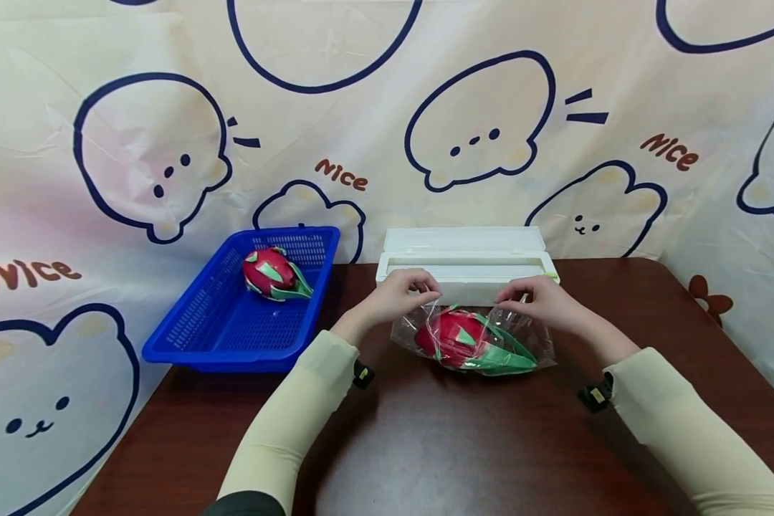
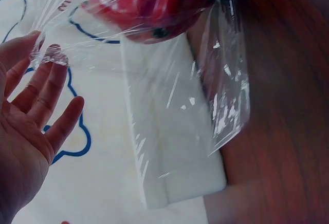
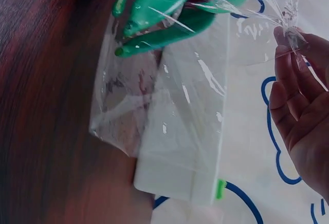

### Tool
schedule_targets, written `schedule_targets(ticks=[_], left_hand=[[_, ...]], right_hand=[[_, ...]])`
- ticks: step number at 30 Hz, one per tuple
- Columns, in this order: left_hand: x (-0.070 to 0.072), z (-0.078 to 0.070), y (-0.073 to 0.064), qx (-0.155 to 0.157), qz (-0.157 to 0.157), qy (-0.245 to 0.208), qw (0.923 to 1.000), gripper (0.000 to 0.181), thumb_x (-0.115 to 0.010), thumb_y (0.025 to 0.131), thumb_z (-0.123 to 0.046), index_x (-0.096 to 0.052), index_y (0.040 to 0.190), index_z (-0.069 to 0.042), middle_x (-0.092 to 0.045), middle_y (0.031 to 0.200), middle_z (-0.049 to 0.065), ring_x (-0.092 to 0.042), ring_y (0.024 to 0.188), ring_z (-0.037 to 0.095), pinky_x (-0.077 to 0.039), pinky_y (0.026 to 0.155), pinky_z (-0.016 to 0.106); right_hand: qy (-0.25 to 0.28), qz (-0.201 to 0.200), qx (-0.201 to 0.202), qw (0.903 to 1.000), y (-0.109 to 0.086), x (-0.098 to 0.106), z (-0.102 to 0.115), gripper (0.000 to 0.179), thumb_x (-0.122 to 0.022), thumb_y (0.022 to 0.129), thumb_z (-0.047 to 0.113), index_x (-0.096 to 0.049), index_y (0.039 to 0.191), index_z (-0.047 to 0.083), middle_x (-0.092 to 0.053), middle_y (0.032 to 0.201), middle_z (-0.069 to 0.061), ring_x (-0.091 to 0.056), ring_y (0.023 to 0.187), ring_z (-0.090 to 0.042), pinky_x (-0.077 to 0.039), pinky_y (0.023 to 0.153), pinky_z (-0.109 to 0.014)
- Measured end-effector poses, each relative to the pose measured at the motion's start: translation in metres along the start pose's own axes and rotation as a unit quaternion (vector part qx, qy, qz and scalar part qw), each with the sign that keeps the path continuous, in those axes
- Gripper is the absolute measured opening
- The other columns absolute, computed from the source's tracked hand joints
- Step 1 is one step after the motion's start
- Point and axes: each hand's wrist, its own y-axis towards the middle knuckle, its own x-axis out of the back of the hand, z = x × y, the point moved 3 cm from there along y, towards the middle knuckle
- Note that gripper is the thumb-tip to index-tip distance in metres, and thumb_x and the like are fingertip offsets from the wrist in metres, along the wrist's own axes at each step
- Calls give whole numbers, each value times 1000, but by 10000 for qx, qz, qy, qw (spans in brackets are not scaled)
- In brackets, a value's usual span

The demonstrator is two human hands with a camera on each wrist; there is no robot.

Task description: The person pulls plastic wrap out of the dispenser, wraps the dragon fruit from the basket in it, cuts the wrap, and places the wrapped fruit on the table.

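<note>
A red dragon fruit with green leaves point(image 1: 459, 338) lies inside a clear plastic bag point(image 1: 542, 344) in front of me. My left hand point(image 1: 405, 292) pinches the bag's upper edge on the left between thumb and fingers, as the left wrist view also shows. On the other side, my right hand point(image 1: 542, 299) pinches the edge near the leaf end. The right wrist view shows the plastic gathered at the right fingertips point(image 3: 288, 35). Just behind the bag stands a long white box point(image 1: 467, 292) with its lid raised.
To the left, a blue plastic basket point(image 1: 232, 356) holds a second dragon fruit point(image 1: 269, 274). The brown wooden table point(image 1: 438, 451) extends toward me. A cream cloth with printed bears point(image 1: 374, 122) hangs behind it.
</note>
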Motion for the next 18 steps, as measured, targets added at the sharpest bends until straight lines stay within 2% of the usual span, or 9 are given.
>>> schedule_targets(ticks=[9,18], left_hand=[[-19,10,14,479,233,-67,9986,13,-65,95,-16,-71,101,-6,-66,91,-2,-59,85,14,-50,77,26],[-28,17,21,469,352,-69,9983,9,-67,93,-17,-72,98,-11,-66,90,-2,-60,82,14,-50,74,24]], right_hand=[[341,124,-60,9993,14,-17,-13,7,-70,90,8,-73,94,3,-69,82,-11,-58,66,-27,-52,53,-34],[336,144,-271,9990,21,-29,-20,7,-72,88,7,-74,94,3,-69,84,-4,-56,73,-22,-50,59,-31]])
